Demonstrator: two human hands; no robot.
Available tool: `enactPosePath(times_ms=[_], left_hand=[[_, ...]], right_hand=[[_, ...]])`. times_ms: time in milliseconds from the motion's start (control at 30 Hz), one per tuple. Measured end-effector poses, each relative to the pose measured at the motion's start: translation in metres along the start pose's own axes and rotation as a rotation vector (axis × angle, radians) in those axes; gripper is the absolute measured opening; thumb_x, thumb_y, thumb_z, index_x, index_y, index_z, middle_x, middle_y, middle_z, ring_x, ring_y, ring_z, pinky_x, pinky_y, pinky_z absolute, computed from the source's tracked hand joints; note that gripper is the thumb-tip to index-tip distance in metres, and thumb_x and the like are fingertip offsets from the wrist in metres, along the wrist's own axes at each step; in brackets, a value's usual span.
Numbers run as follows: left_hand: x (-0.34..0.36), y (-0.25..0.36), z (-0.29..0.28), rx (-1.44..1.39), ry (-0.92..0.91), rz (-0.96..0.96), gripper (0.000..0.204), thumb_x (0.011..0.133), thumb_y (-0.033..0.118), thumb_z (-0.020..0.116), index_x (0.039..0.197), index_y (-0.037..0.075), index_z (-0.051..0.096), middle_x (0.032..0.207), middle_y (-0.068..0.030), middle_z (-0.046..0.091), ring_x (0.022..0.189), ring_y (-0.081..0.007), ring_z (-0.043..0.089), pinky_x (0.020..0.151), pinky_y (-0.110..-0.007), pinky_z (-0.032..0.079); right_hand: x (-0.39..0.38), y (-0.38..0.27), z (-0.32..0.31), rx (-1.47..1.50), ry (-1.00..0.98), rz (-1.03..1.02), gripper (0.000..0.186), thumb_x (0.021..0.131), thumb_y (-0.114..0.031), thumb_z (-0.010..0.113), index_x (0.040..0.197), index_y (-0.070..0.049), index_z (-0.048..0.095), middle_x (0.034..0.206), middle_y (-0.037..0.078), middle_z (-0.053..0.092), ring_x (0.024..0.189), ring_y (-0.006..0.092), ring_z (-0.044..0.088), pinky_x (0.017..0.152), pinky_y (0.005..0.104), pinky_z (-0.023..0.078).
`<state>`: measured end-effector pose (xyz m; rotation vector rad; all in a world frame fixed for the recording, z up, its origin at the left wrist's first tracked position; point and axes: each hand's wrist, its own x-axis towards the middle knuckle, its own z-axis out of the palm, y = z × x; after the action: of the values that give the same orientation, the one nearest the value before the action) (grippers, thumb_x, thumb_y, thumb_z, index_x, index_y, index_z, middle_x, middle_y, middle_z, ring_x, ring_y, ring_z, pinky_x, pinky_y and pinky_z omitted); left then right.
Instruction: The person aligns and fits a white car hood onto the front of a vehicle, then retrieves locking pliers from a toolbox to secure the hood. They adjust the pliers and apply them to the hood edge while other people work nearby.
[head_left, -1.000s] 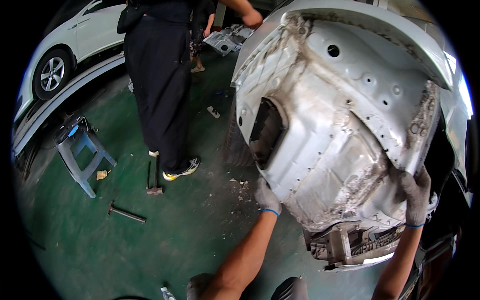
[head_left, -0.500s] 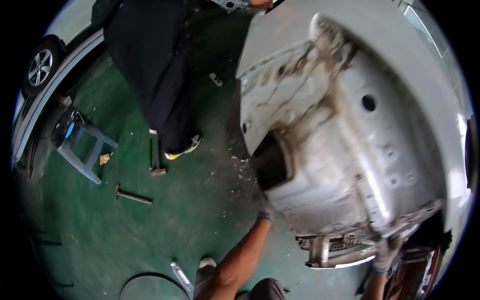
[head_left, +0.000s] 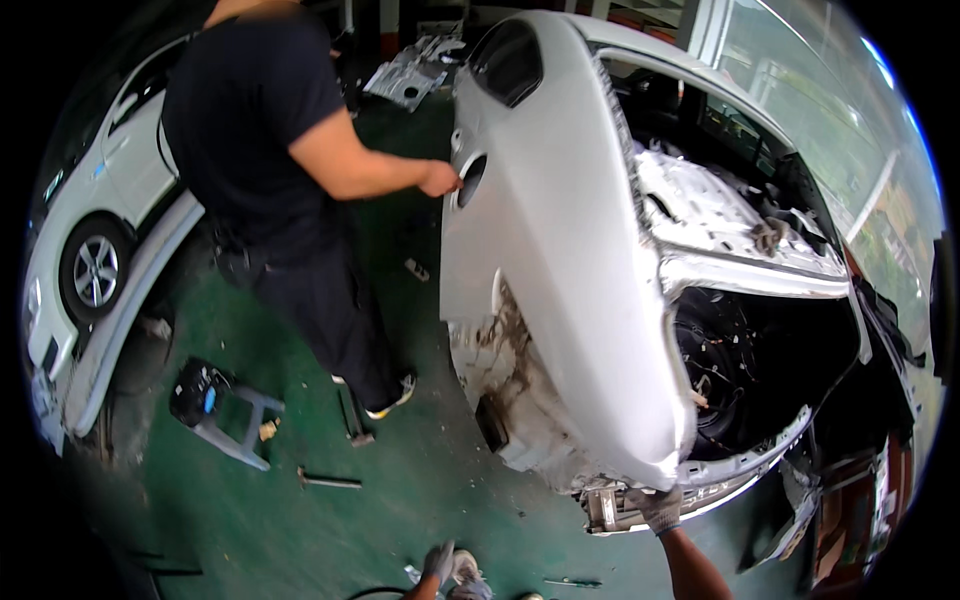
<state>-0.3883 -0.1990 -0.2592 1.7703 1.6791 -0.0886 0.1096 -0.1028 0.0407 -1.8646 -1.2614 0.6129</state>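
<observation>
A cut white car rear body stands at the right, with a dirty grey underside corner facing the floor. My right hand, in a grey glove, grips the body's lower rear edge near the bumper bar; its fingertips are partly hidden under the panel. Low in front of me, my left hand is gloved too, hangs beside my shoe and holds nothing I can see; its fingers look stretched out. Across from me a person in dark clothes has one hand at the round opening in the body's side.
A grey-blue stool with a black bag stands left on the green floor. Two hammers lie nearby, a screwdriver near my feet. A white car stands far left, sheet-metal parts behind. Loose body parts stand at the right.
My left hand has come away from the wheel-arch opening, down beside my shoe. My right hand stays at the lower rear edge. My view has lifted, showing more of the car body and the other person.
</observation>
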Motion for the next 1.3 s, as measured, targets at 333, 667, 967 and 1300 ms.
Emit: enactPosePath(times_ms=[333, 667, 967, 1300], left_hand=[[-0.305, -0.17, -0.049, -1.044, 0.255, -1.025, 0.054, 0.102, 0.056, 0.06, 0.094, 0.003, 0.067, 0.069, -0.0082, 0.061, 0.056, -0.0243, 0.058, 0.05, -0.043, 0.046], [-0.319, 0.027, -0.107, -1.365, 0.703, -0.291, 0.043, 0.105, 0.049, 0.06, 0.107, 0.006, 0.064, 0.083, -0.0083, 0.069, 0.074, -0.0226, 0.068, 0.071, -0.043, 0.057], [-0.496, 0.119, 0.095, -1.094, 0.224, -0.753, 0.044, 0.095, 0.045, 0.069, 0.106, 0.003, 0.075, 0.087, -0.0109, 0.072, 0.076, -0.0269, 0.07, 0.066, -0.044, 0.056], [-0.579, 0.174, 0.034, -1.071, 0.523, -1.244, 0.047, 0.101, 0.049, 0.06, 0.098, 0.005, 0.075, 0.084, -0.0144, 0.076, 0.073, -0.0275, 0.073, 0.067, -0.041, 0.059]], right_hand=[[-0.003, -0.042, -0.012, -0.245, -0.025, -0.058, 0.07, 0.069, -0.048, 0.096, 0.121, -0.011, 0.069, 0.113, 0.012, 0.077, 0.104, 0.032, 0.073, 0.091, 0.0407, 0.056], [-0.002, -0.038, -0.031, -0.352, -0.178, -0.004, 0.081, 0.067, -0.062, 0.089, 0.121, -0.006, 0.067, 0.117, 0.021, 0.071, 0.11, 0.0406, 0.068, 0.094, 0.048, 0.054], [-0.001, -0.006, -0.073, -0.61, -0.348, -0.05, 0.086, 0.075, -0.043, 0.085, 0.146, -0.01, 0.049, 0.141, 0.016, 0.06, 0.134, 0.0354, 0.055, 0.113, 0.0443, 0.046], [0.016, 0.068, -0.029, -0.453, -0.425, -0.233, 0.075, 0.078, -0.021, 0.081, 0.146, -0.005, 0.053, 0.15, 0.018, 0.056, 0.145, 0.0334, 0.047, 0.123, 0.0385, 0.035]])
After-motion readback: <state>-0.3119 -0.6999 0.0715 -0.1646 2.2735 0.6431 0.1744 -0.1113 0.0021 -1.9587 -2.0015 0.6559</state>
